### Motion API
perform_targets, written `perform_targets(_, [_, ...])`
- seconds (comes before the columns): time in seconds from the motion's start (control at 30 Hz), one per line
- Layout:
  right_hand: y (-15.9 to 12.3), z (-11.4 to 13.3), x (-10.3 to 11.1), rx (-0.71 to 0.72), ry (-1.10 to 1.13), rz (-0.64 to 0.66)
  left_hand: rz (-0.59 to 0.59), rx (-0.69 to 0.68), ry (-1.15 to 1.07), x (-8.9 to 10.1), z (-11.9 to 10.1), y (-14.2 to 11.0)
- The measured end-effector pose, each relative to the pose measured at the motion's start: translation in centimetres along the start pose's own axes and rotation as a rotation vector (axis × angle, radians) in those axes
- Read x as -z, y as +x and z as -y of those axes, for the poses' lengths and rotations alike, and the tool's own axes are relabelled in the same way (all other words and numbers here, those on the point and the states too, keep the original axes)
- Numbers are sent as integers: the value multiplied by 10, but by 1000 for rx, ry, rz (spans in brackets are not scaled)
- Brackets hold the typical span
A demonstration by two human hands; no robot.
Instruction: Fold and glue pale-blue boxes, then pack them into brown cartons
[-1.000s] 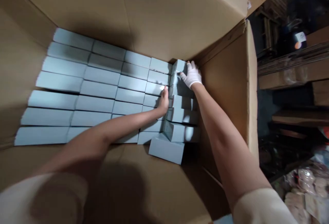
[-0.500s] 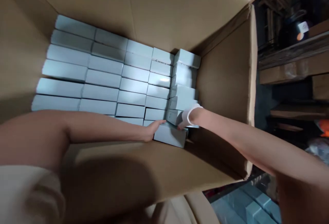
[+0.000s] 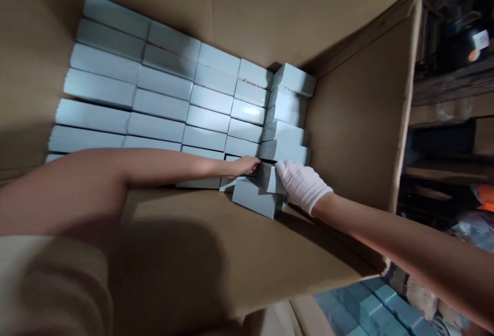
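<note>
Matt cardboard carton (image 3: 262,259), smooth pale boxes (image 3: 206,119)

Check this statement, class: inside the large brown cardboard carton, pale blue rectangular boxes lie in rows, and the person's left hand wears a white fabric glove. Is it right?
Not quite: the head view shows the white fabric glove on the right hand, while the left hand looks bare. The pale blue rectangular boxes do lie in rows inside the large brown cardboard carton.
</note>
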State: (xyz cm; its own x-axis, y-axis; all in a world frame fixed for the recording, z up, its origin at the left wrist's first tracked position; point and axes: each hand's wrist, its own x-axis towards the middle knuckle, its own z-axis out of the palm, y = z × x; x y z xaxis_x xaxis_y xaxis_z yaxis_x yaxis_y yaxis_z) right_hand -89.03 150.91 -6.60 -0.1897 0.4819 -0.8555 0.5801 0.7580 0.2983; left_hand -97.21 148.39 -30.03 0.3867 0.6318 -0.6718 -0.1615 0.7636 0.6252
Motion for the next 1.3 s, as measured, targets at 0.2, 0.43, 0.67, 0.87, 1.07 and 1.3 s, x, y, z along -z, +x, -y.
perform_targets(0.2, [21,8,8,-55,-14,50,-22,-274,291,39,6,-4])
perform_targets(0.43, [12,-15,-15,-57,-8,70,166,-928,1141,77,41,18])
perform_targets(0.67, [15,30,6,-152,-90,90,26,-947,1506,76,57,19])
perform_targets(0.87, [20,3,1,-28,5,54,33,-931,1522,77,55,18])
perform_targets(1.07, [11,6,10,-106,17,65,120,-944,1529,91,57,9])
perform_targets(1.3, [33,-9,-32,94,0,20,143,-858,1518,92,48,0])
